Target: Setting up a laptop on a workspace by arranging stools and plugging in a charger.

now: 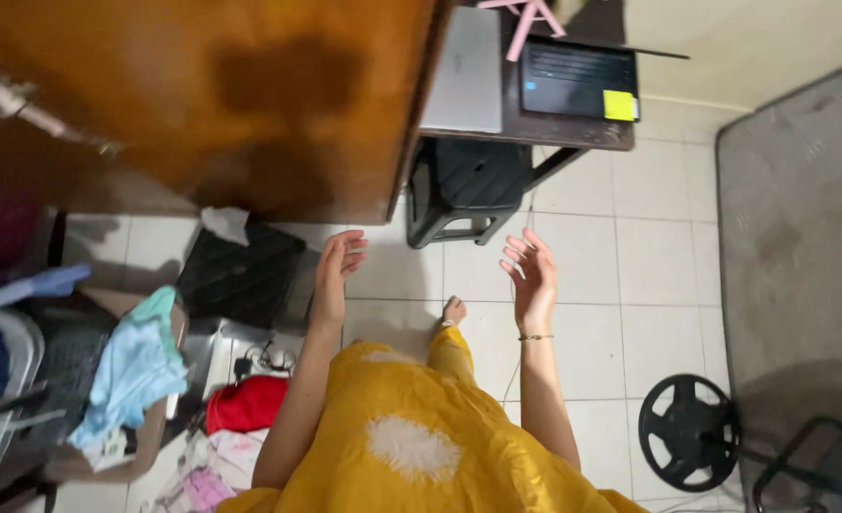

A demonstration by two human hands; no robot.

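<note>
Both my hands are raised in front of me over the white tiled floor [649, 247], palms facing each other, fingers spread and holding nothing. My left hand [337, 268] hovers near the edge of a brown wooden door [250, 104]. My right hand [532, 275] wears a thin bracelet at the wrist and hangs in front of a black plastic stool [468, 185]. I wear a yellow garment, and one bare foot [453, 310] shows below between my hands.
A dark desk [554, 128] at the top carries two laptops, one closed and grey, one open. A grey rug [801, 247] lies to the right, a black round fan base [689, 432] beside it. Clothes, a black bag [240, 271] and a chair crowd the left.
</note>
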